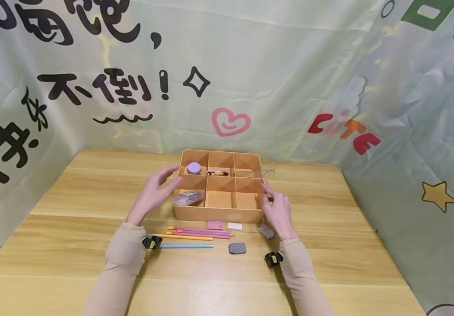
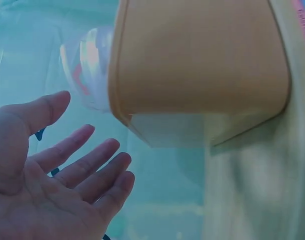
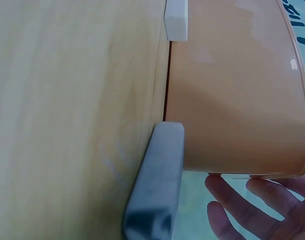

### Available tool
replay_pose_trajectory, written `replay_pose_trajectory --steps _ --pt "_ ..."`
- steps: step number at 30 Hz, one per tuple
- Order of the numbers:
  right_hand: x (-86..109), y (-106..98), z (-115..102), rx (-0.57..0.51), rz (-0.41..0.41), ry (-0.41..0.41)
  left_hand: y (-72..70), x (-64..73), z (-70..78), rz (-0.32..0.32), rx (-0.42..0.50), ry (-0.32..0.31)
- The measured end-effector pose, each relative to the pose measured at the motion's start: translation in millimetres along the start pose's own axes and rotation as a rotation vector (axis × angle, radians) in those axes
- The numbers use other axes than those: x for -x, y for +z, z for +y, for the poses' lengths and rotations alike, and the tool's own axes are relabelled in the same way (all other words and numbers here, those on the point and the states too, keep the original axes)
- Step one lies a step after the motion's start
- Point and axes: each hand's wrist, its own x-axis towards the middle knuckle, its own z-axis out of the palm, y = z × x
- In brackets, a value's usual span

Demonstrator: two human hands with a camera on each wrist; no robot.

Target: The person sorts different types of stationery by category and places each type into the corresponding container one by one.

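Note:
An orange desk organizer box with several compartments stands on the table. My left hand is spread beside its left wall; in the left wrist view the fingers are apart from the box. My right hand is at the right wall, and in the right wrist view its fingertips touch that side. In the back row are a purple round-lidded thing, a small black-and-yellow item and a clear ruler poking past the rim. A see-through plastic case leans in the front left compartment.
Before the box lie several coloured pencils, a blue pencil, a pink block, a white eraser, a grey block close to my right hand, and a grey rounded piece. A printed cloth hangs behind the table.

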Motion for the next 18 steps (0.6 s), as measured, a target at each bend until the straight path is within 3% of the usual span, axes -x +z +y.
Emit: replay_pose_trajectory --steps 12,18 --pt "-0.2 -0.6 -0.4 0.008 -0.002 0.003 4.2 5.2 -11.4 -0.156 -0.106 -0.004" --pt "0.0 0.0 -1.0 0.010 0.004 0.004 6.0 10.2 -9.3 -0.278 -0.126 -0.015"
